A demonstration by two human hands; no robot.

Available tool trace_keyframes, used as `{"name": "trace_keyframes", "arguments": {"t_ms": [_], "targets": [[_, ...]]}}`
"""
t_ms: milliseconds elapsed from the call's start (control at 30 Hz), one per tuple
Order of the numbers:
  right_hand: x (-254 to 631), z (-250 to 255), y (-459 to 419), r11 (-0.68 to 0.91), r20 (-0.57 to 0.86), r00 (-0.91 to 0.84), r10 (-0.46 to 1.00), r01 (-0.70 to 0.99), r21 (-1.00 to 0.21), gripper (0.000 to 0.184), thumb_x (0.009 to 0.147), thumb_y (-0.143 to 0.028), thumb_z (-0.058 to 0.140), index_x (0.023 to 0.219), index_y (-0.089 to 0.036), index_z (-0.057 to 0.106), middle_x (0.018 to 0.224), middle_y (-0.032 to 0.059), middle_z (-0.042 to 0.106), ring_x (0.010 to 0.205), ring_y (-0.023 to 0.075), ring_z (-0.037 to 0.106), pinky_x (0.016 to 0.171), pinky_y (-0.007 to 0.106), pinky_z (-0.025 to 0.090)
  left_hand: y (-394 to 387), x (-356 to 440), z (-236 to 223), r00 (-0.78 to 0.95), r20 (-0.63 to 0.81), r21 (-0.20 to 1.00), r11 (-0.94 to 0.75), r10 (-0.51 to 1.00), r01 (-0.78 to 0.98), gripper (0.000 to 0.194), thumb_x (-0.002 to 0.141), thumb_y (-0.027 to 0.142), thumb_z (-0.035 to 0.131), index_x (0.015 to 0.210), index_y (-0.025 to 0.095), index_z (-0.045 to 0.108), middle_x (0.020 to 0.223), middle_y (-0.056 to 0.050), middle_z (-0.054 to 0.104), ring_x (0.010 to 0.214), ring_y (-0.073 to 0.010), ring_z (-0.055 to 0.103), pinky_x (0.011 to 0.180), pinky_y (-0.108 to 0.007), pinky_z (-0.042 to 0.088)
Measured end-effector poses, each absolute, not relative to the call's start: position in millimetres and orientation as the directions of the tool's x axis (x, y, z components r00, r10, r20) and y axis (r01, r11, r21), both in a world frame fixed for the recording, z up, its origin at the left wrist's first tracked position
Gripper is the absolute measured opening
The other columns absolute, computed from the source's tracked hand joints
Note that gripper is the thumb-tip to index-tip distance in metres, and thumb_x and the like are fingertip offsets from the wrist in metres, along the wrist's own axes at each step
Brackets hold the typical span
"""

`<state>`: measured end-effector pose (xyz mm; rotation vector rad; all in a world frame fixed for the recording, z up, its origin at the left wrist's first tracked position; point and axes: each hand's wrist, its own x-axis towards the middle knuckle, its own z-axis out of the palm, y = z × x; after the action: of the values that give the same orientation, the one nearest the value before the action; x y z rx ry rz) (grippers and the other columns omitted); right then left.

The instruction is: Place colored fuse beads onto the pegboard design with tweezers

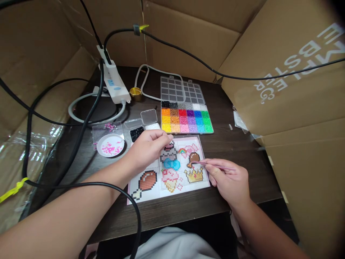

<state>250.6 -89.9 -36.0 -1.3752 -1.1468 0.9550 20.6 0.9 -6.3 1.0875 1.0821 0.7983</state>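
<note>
My right hand (229, 180) grips a pair of pink tweezers (219, 166), their tips over the brown drumstick design (194, 157) on a clear pegboard (178, 187). My left hand (151, 145) is closed above the upper left of the board, thumb pressed against the curled fingers. Whatever it pinches, if anything, is hidden. Beneath the pegboard lies a printed pattern sheet (147, 169). A gold crown (194, 175), a pink ice cream (170, 178) and a blue bow (171, 164) show on the board.
Behind the board stands a lidded bead box (185, 117) with many colours. Small cases of black beads (137, 133) and white beads (152, 127) sit left of it. A white dish (111, 145) holds pink beads. A power strip (115, 84), black cable (113, 185) and cardboard walls (185, 36) surround the table.
</note>
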Motion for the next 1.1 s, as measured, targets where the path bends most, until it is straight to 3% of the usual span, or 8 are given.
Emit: {"name": "trace_keyframes", "arguments": {"t_ms": [1100], "targets": [[253.6, -38.1, -90.2, -0.009, 0.031, 0.199, 0.980, 0.194, -0.981, 0.012, 0.084, -0.029, 0.078, 0.086, -0.020, 0.086, 0.070, 0.0078, 0.078, 0.038, 0.0091, 0.050, 0.037, 0.023, 0.041, 1.2, 21.0, -6.3, 0.304, -0.292, 0.951, 0.309, 0.907, -0.008, 0.038, 0.080, 0.036, 0.069, 0.057, 0.021, 0.043, 0.047, 0.008, 0.031, 0.041, -0.0048, 0.026, 0.042, -0.022, 0.017]]}}
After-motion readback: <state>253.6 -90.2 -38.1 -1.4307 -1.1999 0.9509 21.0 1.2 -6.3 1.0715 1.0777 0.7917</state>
